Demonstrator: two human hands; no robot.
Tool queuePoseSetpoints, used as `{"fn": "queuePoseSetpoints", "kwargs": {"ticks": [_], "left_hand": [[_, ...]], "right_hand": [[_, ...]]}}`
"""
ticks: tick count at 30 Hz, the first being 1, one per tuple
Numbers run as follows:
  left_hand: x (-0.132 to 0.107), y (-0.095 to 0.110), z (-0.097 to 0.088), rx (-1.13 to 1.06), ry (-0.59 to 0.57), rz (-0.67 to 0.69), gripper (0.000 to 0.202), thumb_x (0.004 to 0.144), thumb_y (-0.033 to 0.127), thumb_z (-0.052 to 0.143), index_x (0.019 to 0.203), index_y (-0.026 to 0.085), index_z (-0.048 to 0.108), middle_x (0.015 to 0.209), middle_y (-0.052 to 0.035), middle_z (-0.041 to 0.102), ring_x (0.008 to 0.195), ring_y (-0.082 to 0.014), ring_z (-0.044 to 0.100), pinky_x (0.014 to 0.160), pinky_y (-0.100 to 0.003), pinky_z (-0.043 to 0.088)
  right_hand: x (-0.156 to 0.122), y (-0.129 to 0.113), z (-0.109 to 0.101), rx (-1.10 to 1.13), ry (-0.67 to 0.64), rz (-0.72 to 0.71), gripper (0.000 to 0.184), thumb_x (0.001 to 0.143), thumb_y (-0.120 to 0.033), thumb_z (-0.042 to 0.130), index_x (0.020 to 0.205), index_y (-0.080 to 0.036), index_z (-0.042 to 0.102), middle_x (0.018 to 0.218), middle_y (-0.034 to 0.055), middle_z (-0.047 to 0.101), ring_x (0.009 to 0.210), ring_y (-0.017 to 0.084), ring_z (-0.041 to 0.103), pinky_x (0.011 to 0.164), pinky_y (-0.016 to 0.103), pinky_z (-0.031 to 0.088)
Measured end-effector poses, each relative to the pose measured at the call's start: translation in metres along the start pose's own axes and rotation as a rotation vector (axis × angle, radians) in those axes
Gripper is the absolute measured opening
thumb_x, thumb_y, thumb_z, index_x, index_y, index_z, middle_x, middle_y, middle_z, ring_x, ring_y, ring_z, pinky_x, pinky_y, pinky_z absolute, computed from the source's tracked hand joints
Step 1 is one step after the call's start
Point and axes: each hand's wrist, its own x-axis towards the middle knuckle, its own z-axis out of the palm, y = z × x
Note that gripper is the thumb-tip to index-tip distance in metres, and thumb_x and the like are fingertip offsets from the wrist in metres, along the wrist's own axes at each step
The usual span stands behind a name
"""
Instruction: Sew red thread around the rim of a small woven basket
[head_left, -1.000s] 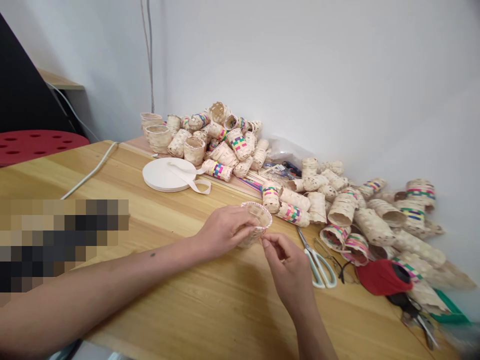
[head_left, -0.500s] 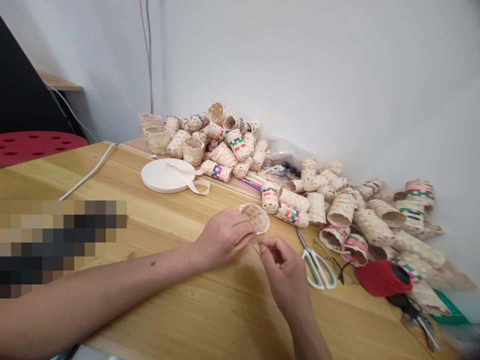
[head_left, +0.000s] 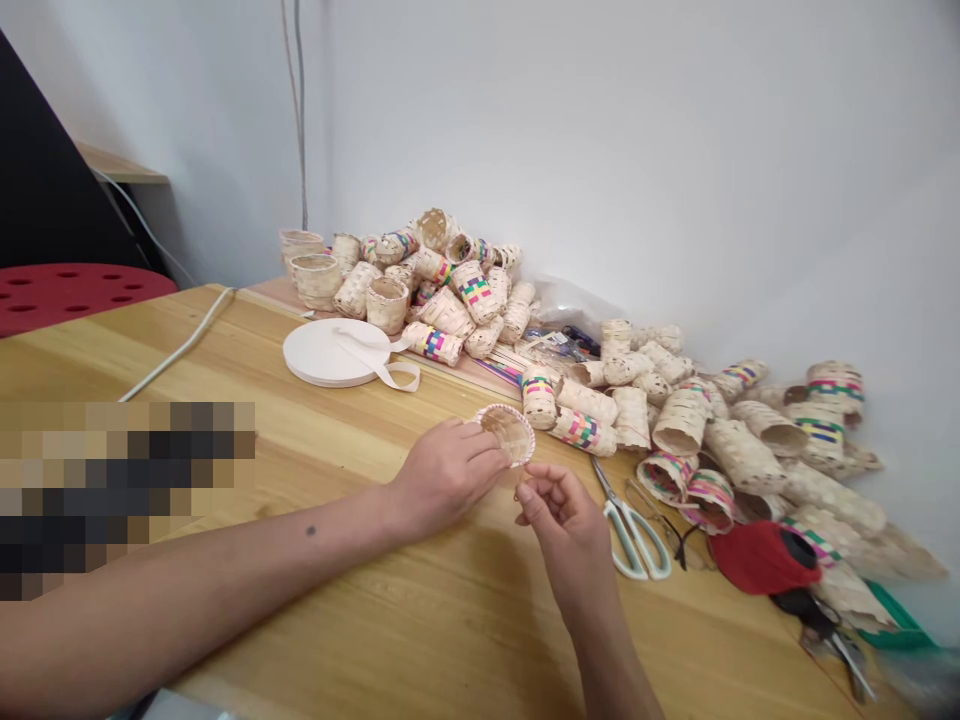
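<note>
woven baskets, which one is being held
The small woven basket with the pink-and-white rim, gripped by the left hand; the other baskets are piled, untouched, along the wall.

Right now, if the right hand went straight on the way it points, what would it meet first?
Probably the near rim of the small basket held by the left hand; depth is unclear, so the right hand might be touching it.

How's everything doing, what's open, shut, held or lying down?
Left hand: closed on the small woven basket
Small woven basket: held, mouth open
Right hand: pinched shut beside that basket
White-handled scissors: lying flat, blades look shut
White tape roll: lying flat, end loose
Piled woven baskets: some upright, some tipped
</note>
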Motion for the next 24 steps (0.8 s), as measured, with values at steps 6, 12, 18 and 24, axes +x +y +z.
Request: {"fn": "queuePoseSetpoints", "kwargs": {"ticks": [6,12,18,24], "left_hand": [[-0.002,0.003,0.003,-0.009,-0.003,0.066,0.018,0.093,0.018,0.046,0.082,0.015,0.060,0.071,-0.0019,0.059,0.069,-0.0147,0.050,0.060,-0.029,0.031],[-0.003,0.005,0.002,0.029,-0.026,0.154,0.019,0.095,0.019,0.044,0.086,0.015,0.060,0.075,-0.0023,0.061,0.069,-0.0140,0.050,0.061,-0.028,0.032],[-0.004,0.006,0.002,0.058,-0.025,0.216,0.017,0.095,0.017,0.043,0.093,0.015,0.059,0.078,-0.0025,0.063,0.071,-0.0142,0.050,0.063,-0.029,0.032],[-0.003,0.009,0.000,0.082,0.000,0.259,0.018,0.096,0.016,0.041,0.087,0.014,0.057,0.075,-0.0020,0.061,0.067,-0.0140,0.047,0.062,-0.030,0.029]], "right_hand": [[0.000,0.000,0.005,-0.009,0.061,-0.074,0.022,0.081,-0.034,0.061,0.095,-0.020,0.051,0.071,-0.0027,0.056,0.063,0.014,0.054,0.059,0.026,0.047],[0.006,-0.018,-0.018,-0.468,0.060,-0.240,0.025,0.087,-0.040,0.054,0.099,-0.019,0.063,0.080,0.0033,0.062,0.070,0.018,0.056,0.065,0.031,0.045],[0.013,-0.040,-0.026,-0.747,-0.165,-0.289,0.024,0.091,-0.035,0.049,0.080,-0.023,0.067,0.079,0.0021,0.066,0.077,0.020,0.058,0.066,0.029,0.040],[0.018,-0.046,-0.025,-0.736,-0.254,-0.149,0.019,0.084,-0.030,0.054,0.070,-0.023,0.064,0.052,-0.0059,0.049,0.049,0.013,0.045,0.049,0.023,0.028]]}}
